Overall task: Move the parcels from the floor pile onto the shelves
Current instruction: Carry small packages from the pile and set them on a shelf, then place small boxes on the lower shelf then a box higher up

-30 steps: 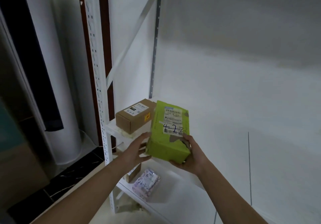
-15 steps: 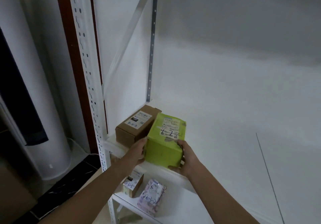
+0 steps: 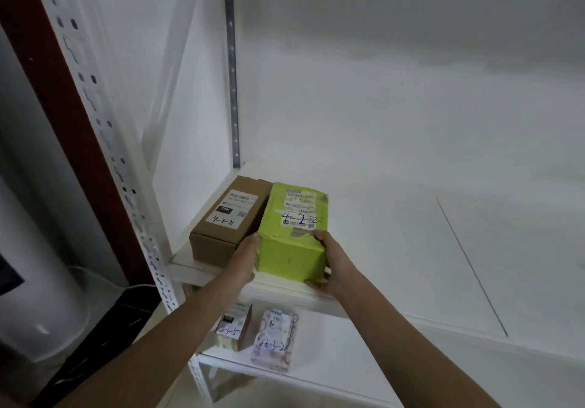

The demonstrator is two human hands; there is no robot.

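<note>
A lime-green parcel (image 3: 292, 233) with a white label marked 4-2-2 rests on the white shelf (image 3: 395, 249), close beside a brown cardboard parcel (image 3: 228, 220). My left hand (image 3: 243, 260) presses against the green parcel's left front edge. My right hand (image 3: 332, 262) grips its right front corner, thumb on top. On the lower shelf (image 3: 332, 350) lie a small brown box (image 3: 234, 327) and a pinkish padded packet (image 3: 275, 339).
A white perforated upright post (image 3: 104, 141) stands at the shelf's left front, with a dark red frame behind it. A grey slotted rail (image 3: 232, 68) runs up the back corner. A white cylindrical appliance (image 3: 31, 265) stands on the floor at the left.
Both hands carried the green parcel forward and down from mid-air onto the shelf beside the brown parcel. The view has moved closer to the shelf.
</note>
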